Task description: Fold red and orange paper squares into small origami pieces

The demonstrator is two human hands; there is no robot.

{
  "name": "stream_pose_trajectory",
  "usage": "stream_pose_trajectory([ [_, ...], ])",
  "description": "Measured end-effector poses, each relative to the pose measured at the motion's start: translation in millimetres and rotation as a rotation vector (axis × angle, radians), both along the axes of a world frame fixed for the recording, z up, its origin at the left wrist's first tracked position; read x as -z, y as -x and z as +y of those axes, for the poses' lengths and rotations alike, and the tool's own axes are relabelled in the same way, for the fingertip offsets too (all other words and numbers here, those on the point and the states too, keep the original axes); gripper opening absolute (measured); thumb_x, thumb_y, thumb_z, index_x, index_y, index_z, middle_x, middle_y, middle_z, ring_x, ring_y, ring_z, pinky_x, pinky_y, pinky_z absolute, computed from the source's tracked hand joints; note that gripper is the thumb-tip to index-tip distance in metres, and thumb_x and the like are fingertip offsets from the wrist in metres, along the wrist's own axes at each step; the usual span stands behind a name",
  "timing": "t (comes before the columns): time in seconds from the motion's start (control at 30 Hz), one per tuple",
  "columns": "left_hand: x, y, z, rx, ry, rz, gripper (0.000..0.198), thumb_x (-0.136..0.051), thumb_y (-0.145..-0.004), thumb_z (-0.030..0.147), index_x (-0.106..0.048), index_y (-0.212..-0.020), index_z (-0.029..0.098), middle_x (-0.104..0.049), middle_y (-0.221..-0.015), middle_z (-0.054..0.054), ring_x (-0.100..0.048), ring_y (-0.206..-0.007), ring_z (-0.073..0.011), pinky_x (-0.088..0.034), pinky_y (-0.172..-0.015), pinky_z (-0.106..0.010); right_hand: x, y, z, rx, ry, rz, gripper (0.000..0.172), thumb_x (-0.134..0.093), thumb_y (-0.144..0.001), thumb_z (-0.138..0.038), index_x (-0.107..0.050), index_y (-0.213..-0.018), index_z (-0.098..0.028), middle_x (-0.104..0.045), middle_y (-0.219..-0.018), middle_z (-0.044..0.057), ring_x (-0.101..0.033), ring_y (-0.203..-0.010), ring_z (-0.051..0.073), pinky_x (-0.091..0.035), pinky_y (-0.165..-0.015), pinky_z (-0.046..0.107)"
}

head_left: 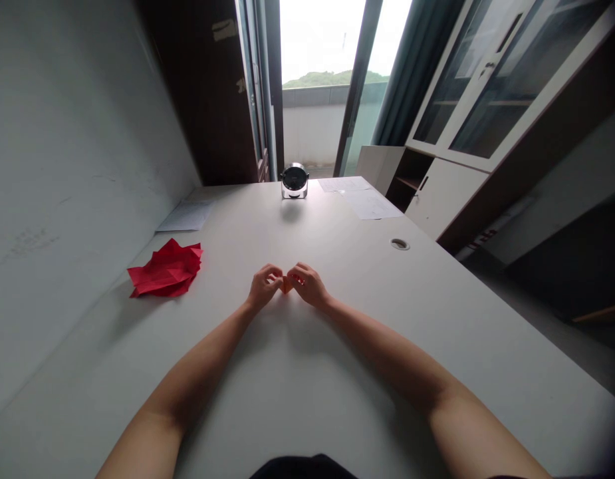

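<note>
My left hand [264, 285] and my right hand [307, 284] meet at the middle of the white table [337, 372], fingers curled and pinched together. Between the fingertips shows a small orange folded paper piece [286, 285], mostly hidden by the fingers. Both hands grip it just above the tabletop. A heap of red folded paper [165, 269] lies to the left, well apart from my left hand, close to the wall.
A small round fan [294, 181] stands at the table's far edge. White sheets lie at the far left [186, 215] and far right [363, 198]. A cable hole [399, 244] sits to the right. A wall runs along the left; cabinets stand right.
</note>
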State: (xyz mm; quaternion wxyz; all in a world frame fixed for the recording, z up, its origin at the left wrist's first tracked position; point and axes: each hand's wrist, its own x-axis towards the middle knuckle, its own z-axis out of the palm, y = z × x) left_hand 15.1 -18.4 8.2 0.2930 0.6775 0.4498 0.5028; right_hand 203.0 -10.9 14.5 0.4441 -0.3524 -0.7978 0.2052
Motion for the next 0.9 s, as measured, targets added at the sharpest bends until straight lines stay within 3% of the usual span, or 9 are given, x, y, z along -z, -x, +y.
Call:
stream_pose_trajectory([
  [0.3,8.2,4.4,7.5,-0.120,0.153,-0.189,0.009,-0.060,-0.076,0.026,-0.061,-0.080,0.018,-0.063,-0.076,0.000,-0.059,-0.071,-0.0136,-0.047,-0.069,-0.024,4.2,-1.2,7.1,0.120,0.092,0.105,0.019,-0.051,-0.093,-0.031,-0.061,-0.081,-0.019,-0.061,-0.080,0.003,-0.052,-0.070,0.014,-0.042,-0.067,0.027],
  [0.4,8.6,4.7,8.1,-0.103,0.154,-0.194,0.007,-0.059,-0.078,0.025,-0.060,-0.080,0.018,-0.065,-0.079,-0.001,-0.060,-0.075,-0.0143,-0.048,-0.072,-0.025,5.8,-0.1,7.5,0.139,0.110,0.103,0.018,-0.052,-0.093,-0.032,-0.061,-0.082,-0.020,-0.061,-0.076,0.002,-0.049,-0.066,0.014,-0.040,-0.065,0.027],
  [0.63,7.0,1.4,4.7,-0.008,0.143,-0.072,0.018,-0.063,-0.085,0.035,-0.067,-0.090,0.018,-0.070,-0.090,-0.004,-0.066,-0.079,-0.0164,-0.050,-0.073,-0.027,7.7,0.3,7.0,0.125,0.127,0.080,0.016,-0.054,-0.093,-0.032,-0.061,-0.084,-0.020,-0.062,-0.073,0.000,-0.050,-0.065,0.013,-0.041,-0.065,0.026],
  [0.9,8.9,4.5,6.9,-0.136,0.112,0.015,0.017,-0.056,-0.086,0.027,-0.071,-0.089,0.020,-0.072,-0.091,-0.005,-0.065,-0.080,-0.0169,-0.052,-0.074,-0.029,4.6,-0.4,5.6,0.129,0.083,0.088,0.018,-0.051,-0.095,-0.032,-0.060,-0.085,-0.020,-0.062,-0.078,0.002,-0.051,-0.068,0.014,-0.041,-0.067,0.026],
])
